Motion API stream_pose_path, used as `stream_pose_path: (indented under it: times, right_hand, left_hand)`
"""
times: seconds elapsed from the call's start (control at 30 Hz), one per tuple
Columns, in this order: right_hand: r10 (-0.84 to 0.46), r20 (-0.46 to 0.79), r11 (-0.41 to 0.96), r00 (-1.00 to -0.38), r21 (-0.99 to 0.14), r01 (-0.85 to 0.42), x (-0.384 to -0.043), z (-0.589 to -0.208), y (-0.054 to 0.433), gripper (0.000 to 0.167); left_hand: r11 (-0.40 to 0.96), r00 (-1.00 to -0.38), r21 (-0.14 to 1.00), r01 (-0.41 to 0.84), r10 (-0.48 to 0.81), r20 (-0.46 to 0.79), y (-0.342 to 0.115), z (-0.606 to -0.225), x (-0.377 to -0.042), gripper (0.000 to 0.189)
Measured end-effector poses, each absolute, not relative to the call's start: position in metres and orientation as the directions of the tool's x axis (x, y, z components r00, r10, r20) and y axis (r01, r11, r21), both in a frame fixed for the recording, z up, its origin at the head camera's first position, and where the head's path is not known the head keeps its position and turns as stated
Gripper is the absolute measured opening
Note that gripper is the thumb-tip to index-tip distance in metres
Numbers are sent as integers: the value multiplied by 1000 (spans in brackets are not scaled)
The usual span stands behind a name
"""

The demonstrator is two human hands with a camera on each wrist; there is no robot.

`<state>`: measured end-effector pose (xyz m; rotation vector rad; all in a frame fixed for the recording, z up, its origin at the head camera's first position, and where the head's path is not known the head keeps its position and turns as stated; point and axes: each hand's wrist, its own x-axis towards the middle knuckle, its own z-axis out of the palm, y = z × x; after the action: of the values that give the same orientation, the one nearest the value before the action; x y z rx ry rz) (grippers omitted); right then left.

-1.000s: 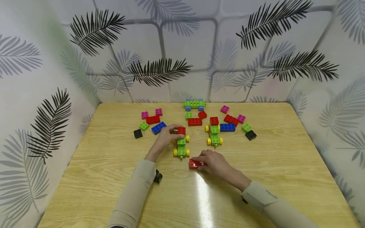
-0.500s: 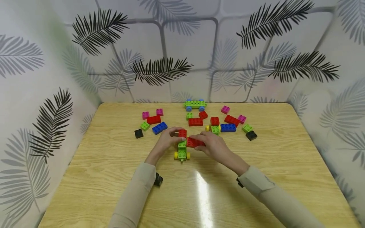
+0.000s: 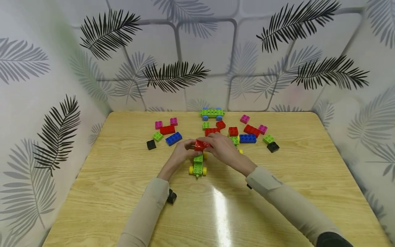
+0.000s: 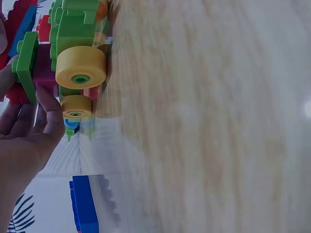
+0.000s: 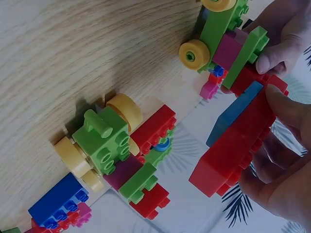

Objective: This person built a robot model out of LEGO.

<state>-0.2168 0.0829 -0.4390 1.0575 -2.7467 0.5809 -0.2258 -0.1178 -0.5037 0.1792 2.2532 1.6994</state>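
Observation:
My left hand [image 3: 180, 152] grips the upper stack of a brick car [image 3: 198, 168], a green base with yellow wheels. In the left wrist view, its fingers lie by the green brick [image 4: 26, 65] and purple brick [image 4: 44, 68] stacked on the base. My right hand [image 3: 223, 147] pinches a long red brick [image 5: 233, 145] at the top of that stack. In the right wrist view, a blue brick [image 5: 232, 114] shows along the red one's underside. Whether they touch the stack's small red brick [image 5: 245, 80] is unclear.
A second yellow-wheeled brick car [image 5: 109, 141] stands just right of the first, partly behind my right hand. A green base with blue wheels [image 3: 212, 113] is at the table's back edge. Loose bricks lie left, including a blue one [image 3: 174, 138], and right, including a black one [image 3: 273, 147].
My right hand has lifted the long red brick from the table and carried it away from me, over the car's stack. My left hand has stayed on the car.

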Motion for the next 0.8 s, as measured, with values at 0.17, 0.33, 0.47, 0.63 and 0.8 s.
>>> stream_pose_path:
  times: [0.17,0.33,0.47,0.63,0.8]
  right_hand:
    - [-627,256,684,-736,-272,-677,-220,-440,81,39]
    - [-637,236,687,-734,-260,-679,-220,-438,80,39]
    - [-641,196,697,-742,-257,-670,-220,-436,79,38]
    - [-635,161,710,-756,-264,-653,-220,-434,78,37]
    - [-635,149,713,-758,-262,-650,-220,-433,75,39]
  left_hand:
    - [274,-942,958,-90,290,-171,-117,-505,-226,46]
    - [274,-943,958,-86,289,-167,-117,-505,-226,46]
    - [281,-944,956,-87,284,-169,-116,-505,-225,44]
    - [282,-946,956,-83,280,-165,-116,-504,-224,43]
    - [295,-947,953,-69,280,-155,-116,-503,-224,42]
